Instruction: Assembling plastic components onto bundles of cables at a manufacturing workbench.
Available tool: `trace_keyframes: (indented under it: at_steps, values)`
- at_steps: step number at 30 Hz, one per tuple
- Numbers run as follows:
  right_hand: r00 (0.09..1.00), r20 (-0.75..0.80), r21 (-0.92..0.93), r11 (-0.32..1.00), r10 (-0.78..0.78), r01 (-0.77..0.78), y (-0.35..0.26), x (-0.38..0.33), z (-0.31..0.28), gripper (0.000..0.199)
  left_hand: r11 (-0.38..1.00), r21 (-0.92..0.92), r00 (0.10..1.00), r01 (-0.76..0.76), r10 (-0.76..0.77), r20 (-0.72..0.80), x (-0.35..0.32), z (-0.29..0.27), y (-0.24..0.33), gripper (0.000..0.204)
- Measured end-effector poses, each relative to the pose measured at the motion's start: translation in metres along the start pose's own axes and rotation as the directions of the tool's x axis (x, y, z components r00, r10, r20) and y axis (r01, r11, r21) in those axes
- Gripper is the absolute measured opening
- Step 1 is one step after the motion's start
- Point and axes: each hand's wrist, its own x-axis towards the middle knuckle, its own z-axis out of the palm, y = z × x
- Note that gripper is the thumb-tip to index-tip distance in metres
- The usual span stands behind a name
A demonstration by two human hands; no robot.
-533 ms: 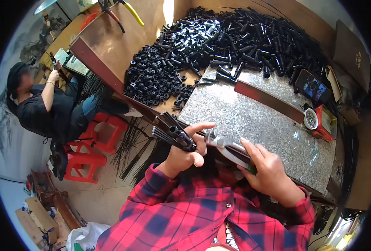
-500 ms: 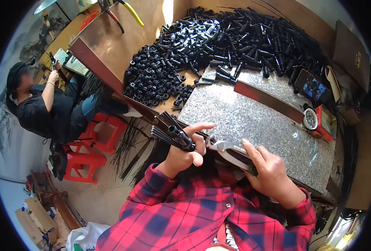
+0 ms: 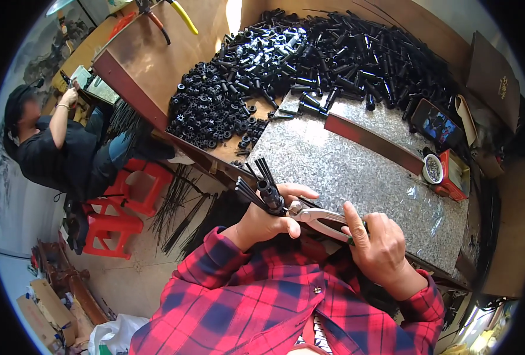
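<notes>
Barely shifted, right hand (image 3: 381, 245) grips pliers (image 3: 315, 216), left hand (image 3: 271, 216) clutches black bundle (image 3: 261, 186); speckled benchtop (image 3: 357, 171), concrete floor.

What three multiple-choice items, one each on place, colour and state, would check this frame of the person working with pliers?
1. Where is the big heap of black tubes?
A. on the floor by the stools
B. at the far side of the bench
C. in the person's lap

2. What colour are the stools beside the seated co-worker?
A. red
B. blue
C. white

3. What is the left hand doing?
A. resting flat on the bench
B. hanging free
C. gripping a black part with thin rods

Key: 1 B, the black tubes lie beyond the grey bench. 2 A, the stools are red. 3 C, the left hand grips the black part against the pliers that the right hand holds.
</notes>
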Motion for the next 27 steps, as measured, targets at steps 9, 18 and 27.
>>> trace_keyframes:
  at_steps: [9,18,27]
  values:
    - [0.997,-0.065,-0.144,0.989,-0.043,0.033,0.003,0.002,-0.003,0.052,0.995,0.040,0.993,0.097,-0.094,-0.072,0.001,0.011,0.004,0.092]
    - [0.996,0.088,-0.067,0.998,-0.010,0.016,0.006,0.003,-0.023,0.059,0.965,0.261,0.997,0.008,0.014,-0.081,0.003,0.017,-0.007,0.070]
    - [0.984,0.152,0.133,0.985,0.092,-0.112,0.004,0.004,-0.025,0.063,0.961,0.263,0.992,-0.081,0.103,-0.072,0.008,0.014,-0.007,0.058]
